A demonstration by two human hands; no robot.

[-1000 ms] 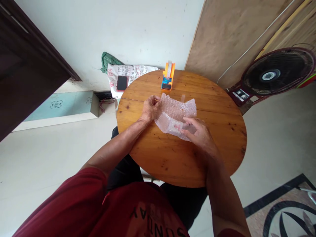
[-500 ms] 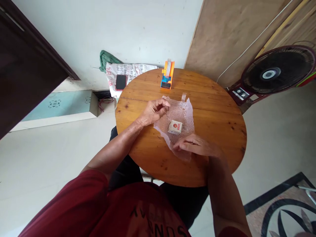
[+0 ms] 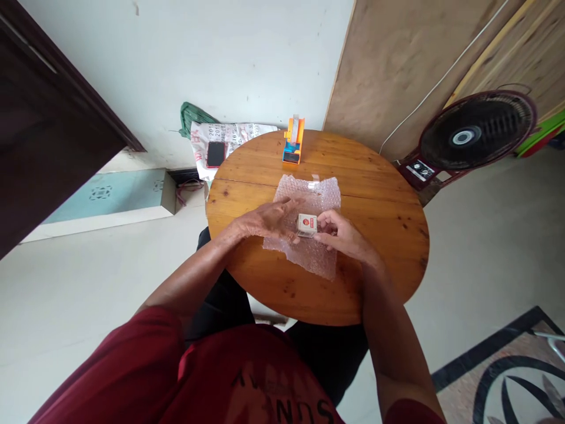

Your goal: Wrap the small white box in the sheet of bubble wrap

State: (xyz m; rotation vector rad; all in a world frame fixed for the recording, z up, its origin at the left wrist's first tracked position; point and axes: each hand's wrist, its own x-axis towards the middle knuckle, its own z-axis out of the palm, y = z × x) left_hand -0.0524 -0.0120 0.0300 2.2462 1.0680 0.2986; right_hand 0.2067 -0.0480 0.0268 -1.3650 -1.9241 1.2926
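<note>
A small white box (image 3: 307, 224) with a red print rests on a sheet of bubble wrap (image 3: 309, 259), which lies spread on the round wooden table (image 3: 388, 235). On the box's left side is my left hand (image 3: 271, 222), fingers spread over the wrap. My right hand (image 3: 342, 234) is at the box's right side, thumb and fingers apart, with the fingertips close to it. A strip of clear tape (image 3: 313, 185) sticks to the wrap's far edge. Beyond it an orange and blue tape dispenser (image 3: 293, 141) stands upright.
Left of the table's far edge, a phone (image 3: 216, 154) lies on a printed white sack (image 3: 200, 138) near a green bag (image 3: 194, 116). A dark red fan (image 3: 468, 138) stands at the right. A wall rises behind the table.
Both hands have come in to the sides of the box, the left moving down and the right moving up. The wrap lies flatter. The camera view has shifted slightly.
</note>
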